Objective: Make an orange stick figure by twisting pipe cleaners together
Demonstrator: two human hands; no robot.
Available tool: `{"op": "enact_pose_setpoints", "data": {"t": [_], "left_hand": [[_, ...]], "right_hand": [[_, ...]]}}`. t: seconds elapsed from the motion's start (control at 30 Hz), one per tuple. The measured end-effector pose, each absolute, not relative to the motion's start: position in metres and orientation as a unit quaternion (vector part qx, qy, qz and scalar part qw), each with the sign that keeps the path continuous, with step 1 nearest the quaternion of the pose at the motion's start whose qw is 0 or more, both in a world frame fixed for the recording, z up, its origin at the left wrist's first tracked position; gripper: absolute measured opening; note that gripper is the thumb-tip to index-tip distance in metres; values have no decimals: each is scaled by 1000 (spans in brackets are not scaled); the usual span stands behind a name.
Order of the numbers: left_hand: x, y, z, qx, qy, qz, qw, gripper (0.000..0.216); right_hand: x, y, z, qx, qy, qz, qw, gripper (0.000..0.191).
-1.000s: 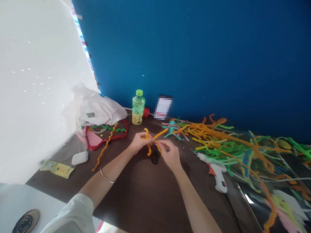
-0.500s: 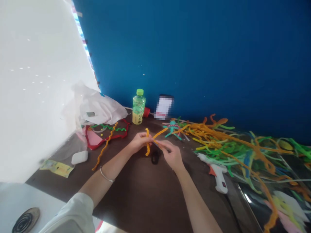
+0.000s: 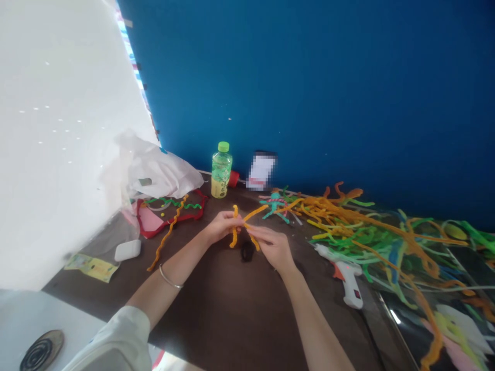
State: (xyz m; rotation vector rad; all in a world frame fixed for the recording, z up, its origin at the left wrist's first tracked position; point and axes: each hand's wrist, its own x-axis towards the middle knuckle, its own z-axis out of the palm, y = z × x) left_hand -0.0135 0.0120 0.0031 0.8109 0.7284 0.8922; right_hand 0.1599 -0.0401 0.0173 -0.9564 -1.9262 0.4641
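My left hand (image 3: 222,227) and my right hand (image 3: 272,248) pinch a twisted orange pipe cleaner (image 3: 234,233) between their fingertips, low on the dark brown table (image 3: 216,319). Short orange ends hang below the twist, and a longer strand runs up and right towards a teal pipe-cleaner figure (image 3: 274,206). A small black lump (image 3: 247,251) lies just under my hands. A wavy orange pipe cleaner (image 3: 166,239) lies left of my left hand, which has a thin metal bangle (image 3: 168,277) on its wrist.
A tangled heap of orange and green pipe cleaners (image 3: 359,232) spreads right, with a white glue gun (image 3: 347,273) in front. A green-capped bottle (image 3: 221,171), plastic bag (image 3: 162,174), red-edged felt piece (image 3: 154,221) and small white case (image 3: 127,250) stand left and behind. A blue wall (image 3: 309,93) rises behind.
My right hand has shifted slightly right and down, and a short orange end now shows below its fingers. Everything else on the table stays in place.
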Motion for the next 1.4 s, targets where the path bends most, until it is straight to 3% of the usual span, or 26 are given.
{"op": "enact_pose_setpoints", "data": {"t": [0.2, 0.4, 0.8, 1.0, 1.1, 1.2, 1.3, 1.4], "left_hand": [[-12, 11, 3, 380, 334, 424, 751, 25], [-10, 9, 1, 395, 336, 453, 725, 27], [-7, 5, 2, 485, 379, 469, 633, 30], [-8, 3, 2, 544, 398, 468, 571, 28], [-8, 3, 3, 526, 404, 463, 588, 28], [-8, 5, 2, 484, 394, 467, 626, 29], [-8, 6, 1, 451, 385, 468, 655, 29], [-9, 7, 1, 432, 377, 464, 676, 29]], "right_hand": [[161, -45, 14, -373, -817, 0, 441, 30], [157, -44, 9, -426, -796, -46, 428, 21], [146, -43, 14, -606, -592, 248, 469, 39], [143, -36, 5, -595, -456, 391, 534, 31], [142, -39, 5, -607, -486, 318, 542, 29], [144, -44, 5, -594, -601, 125, 520, 20], [150, -46, 3, -524, -708, -72, 467, 14], [158, -45, 1, -456, -776, -164, 404, 16]]}}
